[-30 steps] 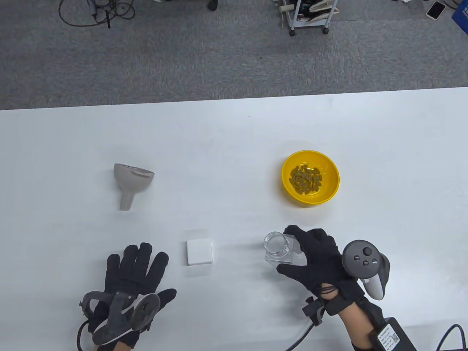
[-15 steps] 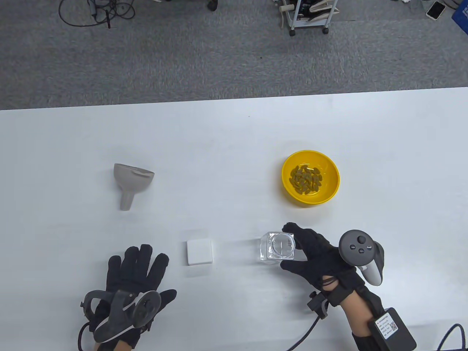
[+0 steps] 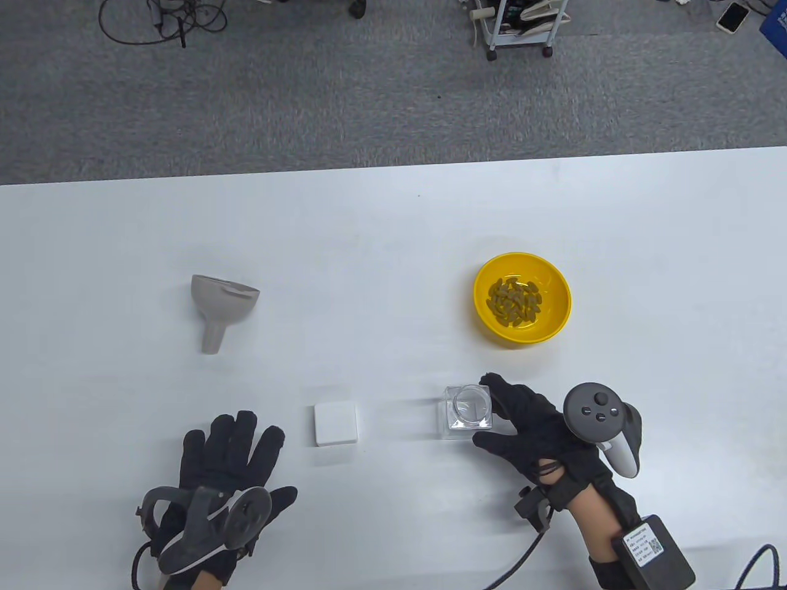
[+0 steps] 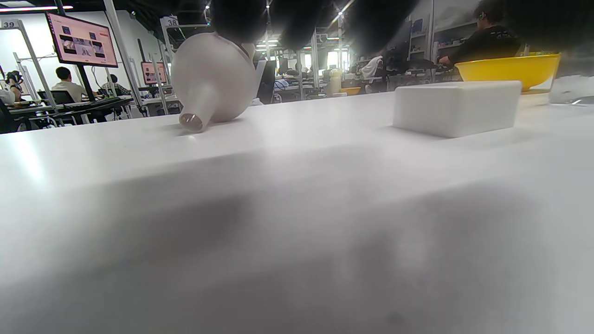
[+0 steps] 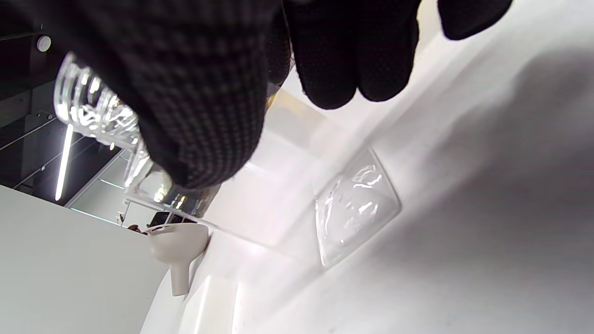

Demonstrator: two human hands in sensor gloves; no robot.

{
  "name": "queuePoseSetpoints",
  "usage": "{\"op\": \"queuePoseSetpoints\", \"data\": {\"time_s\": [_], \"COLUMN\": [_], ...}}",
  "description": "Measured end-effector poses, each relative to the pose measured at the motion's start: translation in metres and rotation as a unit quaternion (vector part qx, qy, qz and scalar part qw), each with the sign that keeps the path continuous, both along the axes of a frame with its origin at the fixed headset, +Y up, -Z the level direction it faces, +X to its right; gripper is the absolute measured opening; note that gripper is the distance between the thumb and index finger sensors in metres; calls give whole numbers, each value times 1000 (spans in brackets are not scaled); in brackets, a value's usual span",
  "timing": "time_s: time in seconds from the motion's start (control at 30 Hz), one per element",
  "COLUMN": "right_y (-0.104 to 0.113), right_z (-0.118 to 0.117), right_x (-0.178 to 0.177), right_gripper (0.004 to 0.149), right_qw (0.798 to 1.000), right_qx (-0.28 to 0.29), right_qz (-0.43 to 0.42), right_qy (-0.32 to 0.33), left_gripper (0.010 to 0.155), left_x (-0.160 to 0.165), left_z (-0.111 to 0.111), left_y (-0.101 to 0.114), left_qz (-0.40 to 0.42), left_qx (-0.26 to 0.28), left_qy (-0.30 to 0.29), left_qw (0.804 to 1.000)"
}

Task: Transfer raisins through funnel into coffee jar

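Observation:
A clear glass coffee jar (image 3: 466, 412) stands upright and lidless near the table's front right. My right hand (image 3: 529, 424) grips its right side with thumb and fingers; the right wrist view shows the jar (image 5: 260, 195) under the gloved fingers (image 5: 195, 93). A yellow bowl (image 3: 522, 298) holding several raisins (image 3: 514, 300) sits behind it. A grey funnel (image 3: 220, 305) lies on its side at the left, also in the left wrist view (image 4: 211, 90). My left hand (image 3: 230, 455) rests flat and open on the table, holding nothing.
A white square lid or block (image 3: 336, 423) lies between the hands, and shows in the left wrist view (image 4: 457, 107). The table's far edge borders grey carpet with a wheeled cart (image 3: 519, 24) beyond.
My right hand tipped the jar from tilted to upright and set it standing, shifting it slightly. The left hand has not moved.

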State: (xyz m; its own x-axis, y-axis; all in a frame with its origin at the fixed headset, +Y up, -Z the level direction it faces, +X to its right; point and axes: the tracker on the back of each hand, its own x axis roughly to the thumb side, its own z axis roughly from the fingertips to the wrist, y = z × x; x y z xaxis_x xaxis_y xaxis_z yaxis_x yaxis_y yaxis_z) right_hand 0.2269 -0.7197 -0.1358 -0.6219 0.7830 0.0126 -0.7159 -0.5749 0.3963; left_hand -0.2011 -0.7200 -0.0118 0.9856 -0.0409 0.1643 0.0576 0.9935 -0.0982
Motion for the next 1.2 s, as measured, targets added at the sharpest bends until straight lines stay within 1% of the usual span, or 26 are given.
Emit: {"op": "queuePoseSetpoints", "data": {"time_s": [0.1,0.17,0.27,0.43,0.5,0.6,0.8,0.9,0.97,1.03,1.1,1.2], "right_y": [3,5,10,19,26,38,52,50,46,37,29,20], "right_z": [2,4,5,5,7,16,38,49,54,58,59,59], "right_x": [0,0,1,9,16,28,52,61,65,70,72,75], "right_gripper": [82,85,87,86,87,88,84,83,82,80,75,74], "right_qw": [1000,999,997,993,988,973,940,927,922,915,913,914], "right_qx": [10,9,13,17,26,62,138,160,168,179,185,183], "right_qz": [17,31,72,119,152,220,311,340,350,361,363,361], "right_qy": [1,2,14,14,13,16,14,14,11,3,-2,-2], "left_gripper": [86,85,85,85,85,85,84,84,84,84,84,84], "left_x": [-1,-2,-2,-2,-2,-3,-4,-3,-2,0,0,0], "left_z": [-1,-2,-1,1,1,1,1,1,1,1,2,2], "left_y": [1,1,2,5,5,6,7,7,6,5,5,5], "left_qz": [-1,0,-2,1,0,-5,-3,-4,-8,-14,-16,-17], "left_qx": [-4,-4,-2,3,5,6,12,10,11,9,10,10], "left_qy": [8,13,17,17,16,15,14,16,14,13,14,16], "left_qw": [1000,1000,1000,1000,1000,1000,1000,1000,1000,1000,1000,1000]}}
